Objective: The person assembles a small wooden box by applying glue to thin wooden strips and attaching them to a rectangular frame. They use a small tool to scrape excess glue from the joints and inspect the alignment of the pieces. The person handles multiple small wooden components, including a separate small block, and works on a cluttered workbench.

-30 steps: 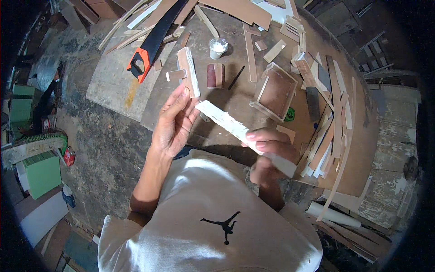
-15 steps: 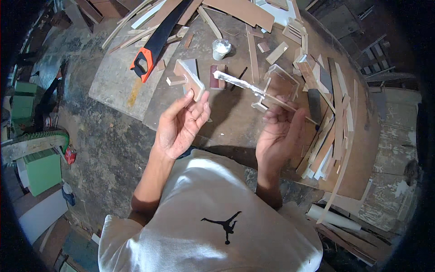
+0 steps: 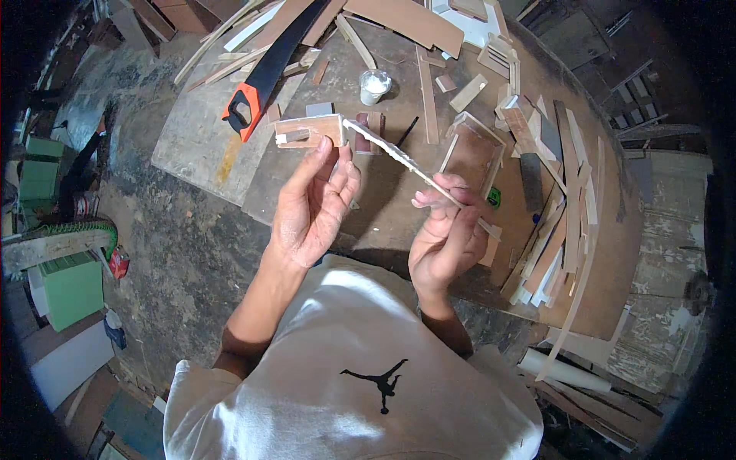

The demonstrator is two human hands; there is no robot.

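My left hand is closed on a small wooden piece, flat and pale brown with a notch cut in its left end. Between the fingers of my right hand is a thin wooden stick, its far half coated in thick white paste. The stick's coated tip meets or nearly meets the right end of the piece; I cannot tell if they touch. Beyond them stands a clear cup of white paste. Behind the stick lies a dark red block on the table.
An orange-handled handsaw lies at the table's far left among wood strips. A small open wooden frame rests right of centre, near a green tape measure. Stacked offcuts line the right side, with a dark-handled tool beside them.
My left hand has turned the wooden piece so its broad face shows. My right hand has moved left and down, bringing the stick's coated tip close to the piece's right end.
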